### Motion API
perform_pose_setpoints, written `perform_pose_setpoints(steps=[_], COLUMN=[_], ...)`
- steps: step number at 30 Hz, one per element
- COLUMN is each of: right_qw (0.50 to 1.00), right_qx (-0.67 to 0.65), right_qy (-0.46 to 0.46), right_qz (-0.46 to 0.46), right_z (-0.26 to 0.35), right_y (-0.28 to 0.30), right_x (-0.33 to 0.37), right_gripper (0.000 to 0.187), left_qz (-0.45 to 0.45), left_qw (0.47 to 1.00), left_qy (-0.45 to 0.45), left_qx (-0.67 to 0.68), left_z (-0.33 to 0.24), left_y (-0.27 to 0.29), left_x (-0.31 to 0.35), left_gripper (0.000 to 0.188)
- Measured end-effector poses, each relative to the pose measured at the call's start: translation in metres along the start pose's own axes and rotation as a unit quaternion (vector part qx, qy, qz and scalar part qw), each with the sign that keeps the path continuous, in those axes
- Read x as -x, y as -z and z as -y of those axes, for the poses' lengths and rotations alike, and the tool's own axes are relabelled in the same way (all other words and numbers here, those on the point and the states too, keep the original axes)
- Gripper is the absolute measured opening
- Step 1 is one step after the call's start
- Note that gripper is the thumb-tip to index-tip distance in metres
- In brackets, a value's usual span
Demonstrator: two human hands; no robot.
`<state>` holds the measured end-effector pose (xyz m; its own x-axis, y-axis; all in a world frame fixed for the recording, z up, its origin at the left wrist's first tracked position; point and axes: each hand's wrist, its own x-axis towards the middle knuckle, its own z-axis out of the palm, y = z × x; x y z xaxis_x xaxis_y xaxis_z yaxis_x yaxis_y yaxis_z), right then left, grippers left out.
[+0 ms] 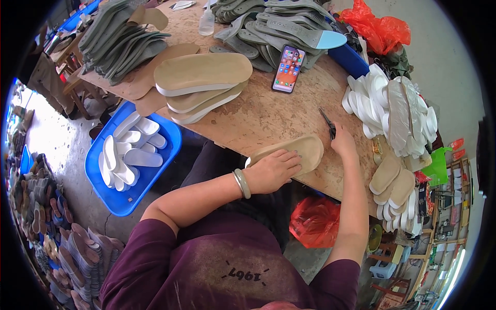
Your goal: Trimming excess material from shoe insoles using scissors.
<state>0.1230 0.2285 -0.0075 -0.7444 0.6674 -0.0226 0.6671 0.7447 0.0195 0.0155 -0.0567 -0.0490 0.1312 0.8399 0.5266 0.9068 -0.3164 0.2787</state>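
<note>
A beige-topped shoe sole with a white edge lies at the table's near edge. Across its top rest the fingers of my left hand, which grips the sole at its near side; the thumb is hidden. Just to the right, my right hand is closed around a pair of dark scissors, the slim tips pointing away over the tabletop. Beyond my left hand sits a small stack of similar beige and white soles.
The wooden table carries a phone, piles of grey insoles, a clear bottle and white soles at right. A blue bin of white soles stands left of the table. Below hangs a red plastic bag.
</note>
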Motion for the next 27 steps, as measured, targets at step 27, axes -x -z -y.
perform_pose_setpoints(steps=[27], right_qw=[0.998], right_qx=[-0.051], right_qy=[0.006], right_qz=[-0.031], right_z=[-0.044], right_y=[-0.031], right_x=[-0.036], right_gripper=[0.035], left_qz=[0.07], left_qw=[0.997], left_qy=[-0.01], left_qx=[-0.028], left_z=[0.001], left_y=[-0.007], left_x=[-0.004], left_gripper=[0.044])
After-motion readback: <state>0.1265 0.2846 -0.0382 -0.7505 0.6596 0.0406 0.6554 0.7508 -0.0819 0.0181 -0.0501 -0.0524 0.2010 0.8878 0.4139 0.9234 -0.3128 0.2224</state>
